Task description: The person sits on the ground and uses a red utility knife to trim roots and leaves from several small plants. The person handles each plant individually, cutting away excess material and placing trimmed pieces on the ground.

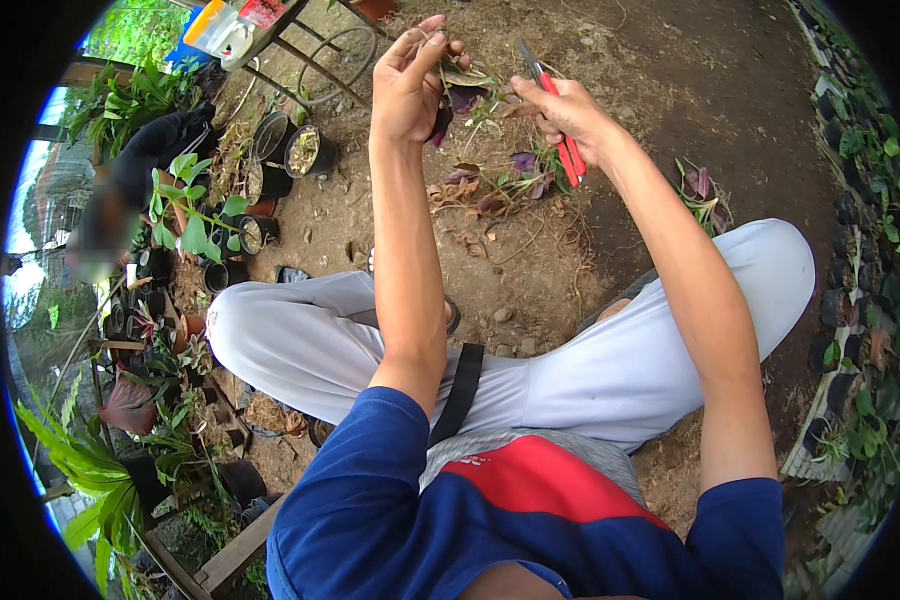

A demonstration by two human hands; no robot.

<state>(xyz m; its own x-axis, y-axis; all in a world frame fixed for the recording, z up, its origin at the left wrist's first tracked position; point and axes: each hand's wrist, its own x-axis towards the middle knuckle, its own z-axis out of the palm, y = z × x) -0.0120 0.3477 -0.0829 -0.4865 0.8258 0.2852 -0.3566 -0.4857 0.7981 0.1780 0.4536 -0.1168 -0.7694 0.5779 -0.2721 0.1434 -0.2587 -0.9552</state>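
Nearest cam we've got the wearer's navy/red/grey shirt [530, 480] at the lower edge, then light-grey trousers [610, 385], knees spread wide, w/ a dark strap [458, 390] over the L thigh. Both bare forearms reach up to upper ctr.

L hand [405, 95]: fingers partly curled, thumb in toward the forefinger, pinching the purple-leaved sprig [465, 98] by its stem. Sprig sits btwn the two hands, above the soil [670, 80].

R hand [582, 118]: partly closed around the red-handled cutter [572, 160], thumb laid across, dark blade end pointing up & a bit L, handles sticking out below the palm. We can't tell if the blades are parted. R fingertips v. near the sprig; can't tell if touching.

On the ground below the hands we see a loose leaf heap [510, 185], purple + green, w/ stringy brown bits just beside it. Smaller leaf bunch [705, 195] near the R knee.

Upper L: black pots [325, 158], a broad-leaved green plant [195, 205], plus a metal-legged stand [270, 38] w/ a white-&-orange tub [210, 28] on it. R edge: leafy plants [850, 142] in a long row.
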